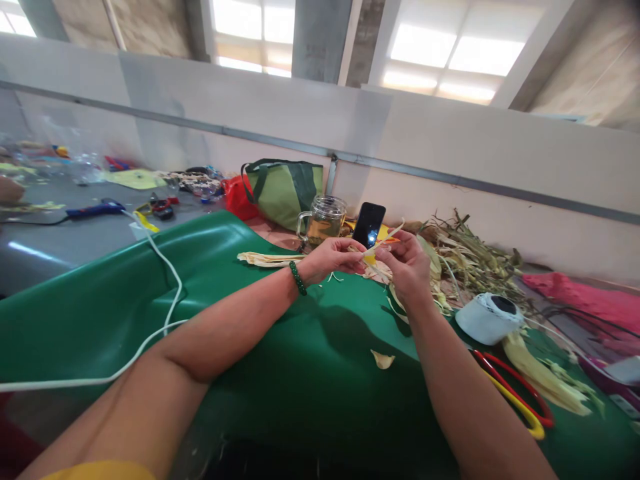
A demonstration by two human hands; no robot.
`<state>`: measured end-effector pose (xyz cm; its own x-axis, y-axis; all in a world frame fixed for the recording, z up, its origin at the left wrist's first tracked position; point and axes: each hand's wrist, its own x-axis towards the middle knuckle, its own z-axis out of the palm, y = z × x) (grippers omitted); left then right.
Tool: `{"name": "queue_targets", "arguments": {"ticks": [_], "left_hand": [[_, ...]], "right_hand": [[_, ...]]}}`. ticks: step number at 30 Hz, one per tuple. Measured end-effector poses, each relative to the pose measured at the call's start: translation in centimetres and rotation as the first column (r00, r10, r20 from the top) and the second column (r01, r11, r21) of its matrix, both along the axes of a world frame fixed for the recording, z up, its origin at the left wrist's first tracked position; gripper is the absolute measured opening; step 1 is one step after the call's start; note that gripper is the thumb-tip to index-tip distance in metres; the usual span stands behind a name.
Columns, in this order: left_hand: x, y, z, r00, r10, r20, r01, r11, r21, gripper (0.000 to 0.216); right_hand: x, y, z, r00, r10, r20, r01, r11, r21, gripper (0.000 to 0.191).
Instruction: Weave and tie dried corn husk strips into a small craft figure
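Both hands meet above the green mat [300, 367], fingers pinched on a thin pale corn husk strip [399, 229]. My left hand [333, 260], a green bead bracelet at its wrist, closes on the strip's left part. My right hand [411, 265] grips it a little farther right, and one end sticks up past its fingers. A small yellow piece shows between the hands; what it is, I cannot tell. Left of them lies a bundle of pale husk strips [270, 259]. One loose husk scrap [383, 360] rests on the mat below.
Behind the hands stand a glass mug [325, 223] of amber liquid, an upright phone [369, 224] and a green bag [287, 190]. To the right are a husk pile [470, 257], a white roll [487, 320] and red-and-yellow-handled scissors [523, 393]. A white cable [173, 287] crosses the left side.
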<state>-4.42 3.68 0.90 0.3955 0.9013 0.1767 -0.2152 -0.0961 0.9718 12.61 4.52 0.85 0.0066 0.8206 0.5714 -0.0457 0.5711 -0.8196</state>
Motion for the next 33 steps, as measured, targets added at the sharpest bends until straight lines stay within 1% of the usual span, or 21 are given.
{"name": "queue_targets", "arguments": {"ticks": [4, 7, 10, 13, 17, 20, 22, 24, 26, 28, 30, 33], "left_hand": [[-0.2, 0.1, 0.0, 0.995, -0.028, -0.092, 0.035, 0.997, 0.069, 0.036], [-0.2, 0.0, 0.1, 0.991, -0.057, -0.122, 0.067, 0.994, 0.081, 0.037], [0.0, -0.2, 0.2, 0.997, -0.056, -0.045, 0.058, 0.997, 0.045, 0.034], [-0.2, -0.4, 0.6, 0.999, -0.029, 0.045, 0.03, 0.999, -0.023, 0.028], [-1.0, -0.7, 1.7, 0.991, 0.019, 0.133, -0.006, 0.995, -0.097, 0.011], [-1.6, -0.7, 2.2, 0.98, 0.031, 0.196, -0.009, 0.993, -0.114, 0.008], [-1.7, -0.7, 2.3, 0.979, 0.002, 0.203, 0.021, 0.993, -0.114, 0.008], [-1.5, -0.7, 2.1, 0.984, -0.039, 0.177, 0.059, 0.992, -0.11, 0.009], [-1.2, -0.7, 1.9, 0.991, -0.07, 0.118, 0.08, 0.994, -0.08, 0.014], [-0.9, -0.7, 1.7, 0.998, -0.055, 0.039, 0.055, 0.998, -0.016, 0.02], [-0.7, -0.7, 1.6, 0.999, 0.007, -0.031, -0.005, 0.998, 0.067, 0.025], [-0.5, -0.6, 1.5, 0.992, 0.095, -0.088, -0.077, 0.98, 0.184, 0.029]], "right_hand": [[0.1, -0.5, 0.3, 0.995, 0.017, 0.101, -0.023, 0.998, 0.059, 0.037], [0.2, -0.4, 0.3, 0.993, 0.007, 0.119, -0.015, 0.997, 0.071, 0.035], [0.2, -0.1, 0.1, 0.994, 0.0, 0.111, -0.008, 0.998, 0.069, 0.036], [0.2, 0.1, 0.1, 0.996, -0.01, 0.085, 0.005, 0.998, 0.06, 0.036], [0.8, 0.3, 0.4, 1.0, -0.012, 0.019, 0.011, 0.999, 0.045, 0.025], [1.3, 0.1, 0.6, 0.994, 0.071, 0.081, -0.075, 0.996, 0.045, 0.023], [1.1, -0.2, 0.5, 0.982, 0.126, 0.141, -0.134, 0.99, 0.047, 0.023], [0.6, -0.7, 0.4, 0.975, 0.139, 0.174, -0.153, 0.986, 0.072, 0.021], [-0.1, -1.1, 0.2, 0.969, 0.139, 0.203, -0.163, 0.981, 0.105, 0.015], [-0.7, -1.3, 0.1, 0.96, 0.131, 0.249, -0.169, 0.976, 0.138, 0.012], [-1.1, -1.3, -0.1, 0.955, 0.08, 0.285, -0.139, 0.971, 0.195, 0.013], [-1.5, -1.2, -0.3, 0.955, -0.043, 0.293, -0.042, 0.96, 0.277, 0.015]]}}
